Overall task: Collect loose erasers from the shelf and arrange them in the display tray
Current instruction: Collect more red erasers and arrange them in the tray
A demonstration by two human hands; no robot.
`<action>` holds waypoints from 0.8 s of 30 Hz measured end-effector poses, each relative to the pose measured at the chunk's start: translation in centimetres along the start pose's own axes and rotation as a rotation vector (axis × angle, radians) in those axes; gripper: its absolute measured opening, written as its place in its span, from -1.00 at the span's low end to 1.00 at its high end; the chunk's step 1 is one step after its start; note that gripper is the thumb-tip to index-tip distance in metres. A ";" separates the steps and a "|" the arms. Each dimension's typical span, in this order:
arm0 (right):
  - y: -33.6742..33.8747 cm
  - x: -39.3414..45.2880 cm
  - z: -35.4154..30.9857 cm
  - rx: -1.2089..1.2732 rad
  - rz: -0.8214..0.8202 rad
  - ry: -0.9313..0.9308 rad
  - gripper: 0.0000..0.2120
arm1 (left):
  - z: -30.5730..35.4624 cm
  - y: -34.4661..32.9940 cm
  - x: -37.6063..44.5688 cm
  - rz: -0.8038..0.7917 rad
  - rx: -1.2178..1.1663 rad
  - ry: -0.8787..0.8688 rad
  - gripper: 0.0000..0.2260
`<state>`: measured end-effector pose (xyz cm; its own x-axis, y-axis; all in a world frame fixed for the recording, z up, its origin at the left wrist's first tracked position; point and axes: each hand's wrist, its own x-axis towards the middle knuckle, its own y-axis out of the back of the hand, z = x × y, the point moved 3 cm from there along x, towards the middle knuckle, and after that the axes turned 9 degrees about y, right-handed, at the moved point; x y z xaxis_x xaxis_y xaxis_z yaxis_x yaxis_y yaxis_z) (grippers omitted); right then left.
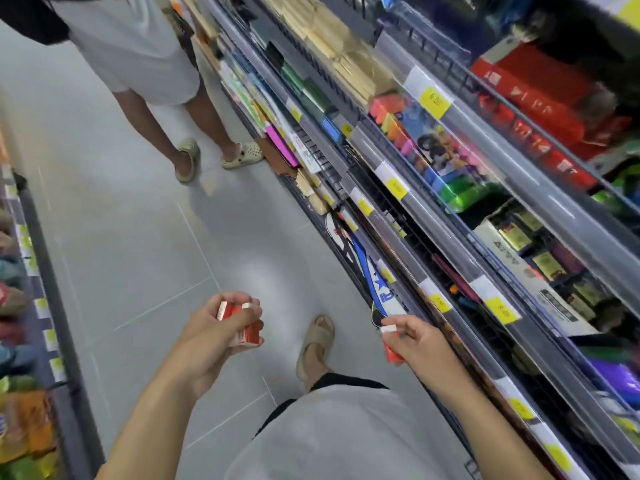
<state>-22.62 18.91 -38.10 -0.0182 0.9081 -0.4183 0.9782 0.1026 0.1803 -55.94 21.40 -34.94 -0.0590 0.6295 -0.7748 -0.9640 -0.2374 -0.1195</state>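
Head view blurs the shelves (433, 216) on the right, so the goods behind the yellow price tags (434, 102) are hard to read, and no display tray can be made out. Left hand (211, 327) curls its grip round a bunch of red-and-white erasers (242, 323), perhaps three or four; fingers hide the count. Right hand (415, 344) pinches two more erasers (391, 341) near the shelf edge. Another person's sandalled feet (218, 157) stand up the aisle.
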 end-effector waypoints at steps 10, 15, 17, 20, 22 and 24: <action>-0.7 13.8 -11.6 0.059 -0.030 0.096 -0.78 | 12.2 -1.9 6.3 0.012 0.016 -0.048 -0.80; 0.6 16.6 -18.1 0.025 0.055 0.206 -0.57 | 21.5 -7.0 8.2 -0.121 0.075 -0.168 -0.82; 1.3 17.2 -20.4 0.002 0.109 0.247 -0.58 | 25.6 -9.3 8.7 -0.205 0.116 -0.235 -0.79; 2.3 17.6 -23.9 0.002 0.223 0.327 -0.64 | 31.7 -12.9 8.8 -0.338 0.188 -0.327 -0.77; 2.8 17.3 -26.7 -0.010 0.294 0.387 -0.67 | 35.4 -15.3 8.3 -0.423 0.221 -0.401 -0.81; 3.3 16.7 -29.3 -0.038 0.383 0.431 -0.69 | 38.7 -17.9 7.5 -0.522 0.253 -0.459 -0.82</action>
<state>-25.78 46.28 -18.39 0.2453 0.9660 0.0822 0.9237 -0.2586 0.2827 -49.20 58.96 -14.61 0.3745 0.8730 -0.3126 -0.9234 0.3205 -0.2114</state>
